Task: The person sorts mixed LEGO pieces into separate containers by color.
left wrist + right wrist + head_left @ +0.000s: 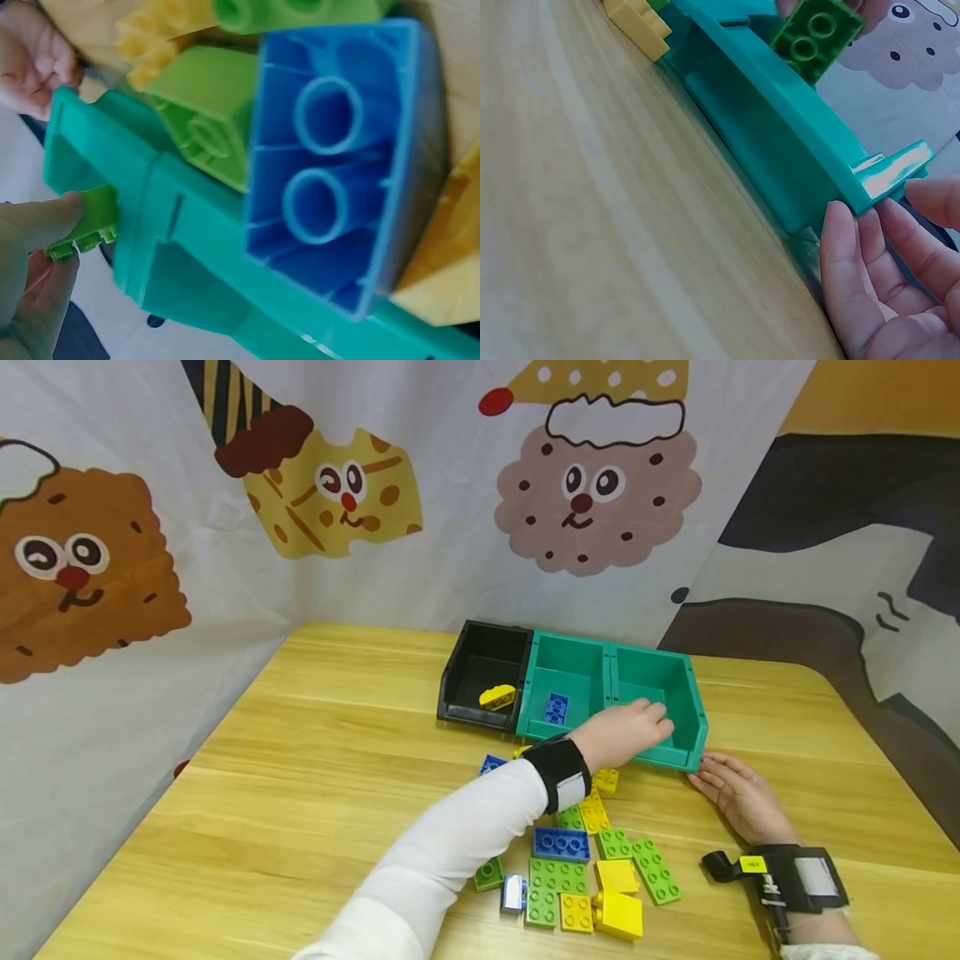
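My left hand (628,731) is over the right compartment of the teal bin (697,739). Between its thumb and fingers it pinches a green toy building brick (96,210), studs showing in the left wrist view; the brick's hollow underside faces the right wrist camera. At the bin's front right corner is my right hand (742,797), its fingertips (840,225) touching the corner and the thumb near the rim's end. A blue brick (556,708) lies in the middle compartment. In the black bin (480,717) on the left sits a yellow brick (497,697).
Loose bricks are spread over the wooden table (300,760) in front of the bins, among them a blue brick (561,844), a green brick (656,871) and a yellow brick (621,915). A printed cloth (450,585) hangs behind the table.
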A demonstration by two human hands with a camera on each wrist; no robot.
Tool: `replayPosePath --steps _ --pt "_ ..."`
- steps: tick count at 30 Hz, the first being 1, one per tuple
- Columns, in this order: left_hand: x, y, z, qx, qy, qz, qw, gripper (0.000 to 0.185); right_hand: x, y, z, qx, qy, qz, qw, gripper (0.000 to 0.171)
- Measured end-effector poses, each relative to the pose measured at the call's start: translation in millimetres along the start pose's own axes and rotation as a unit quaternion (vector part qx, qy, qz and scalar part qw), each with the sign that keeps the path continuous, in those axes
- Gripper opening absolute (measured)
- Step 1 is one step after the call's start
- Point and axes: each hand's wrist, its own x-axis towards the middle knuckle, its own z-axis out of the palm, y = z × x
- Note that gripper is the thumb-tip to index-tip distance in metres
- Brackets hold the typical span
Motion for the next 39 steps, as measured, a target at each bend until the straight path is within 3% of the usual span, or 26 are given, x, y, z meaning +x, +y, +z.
replayPosePath --steps 6,12,18,22,27,34,39 --pt "0.1 -4.1 12.9 0.011 -0.024 -0.006 0.9996 0.03 0.1 1.5 0.1 0.005 -0.003 -0.004 1.0 0.031" --pt "3.0 -3.0 16.2 0.026 -0.045 -0.003 0.9986 0.033 1.0 1.3 -0.8 0.025 -0.019 -0.011 0.999 0.034" --pt "8.5 2.8 17.4 0.029 -0.081 -0.01 0.9963 0.033 0.9 0.7 -1.0 0.034 -0.02 -0.009 0.999 0.035" --pt "12.1 7.6 21.2 0.03 -0.121 -0.006 0.9921 0.03 1.2 0.6 -1.1 0.041 -0.023 -0.01 0.999 0.036" --pt "14.1 12.9 24.8 0.008 -0.156 -0.017 0.9877 0.035 1.7 0.3 -1.4 0.047 -0.032 -0.014 0.998 0.036" --pt "12.4 14.2 21.1 -0.018 -0.167 -0.018 0.9856 0.04 1.4 -0.1 -1.1 0.042 -0.026 -0.012 0.999 0.035" --pt "4.6 7.9 7.4 -0.08 -0.164 -0.022 0.983 0.041 1.4 0.9 -1.7 0.046 -0.032 -0.019 0.998 0.036"
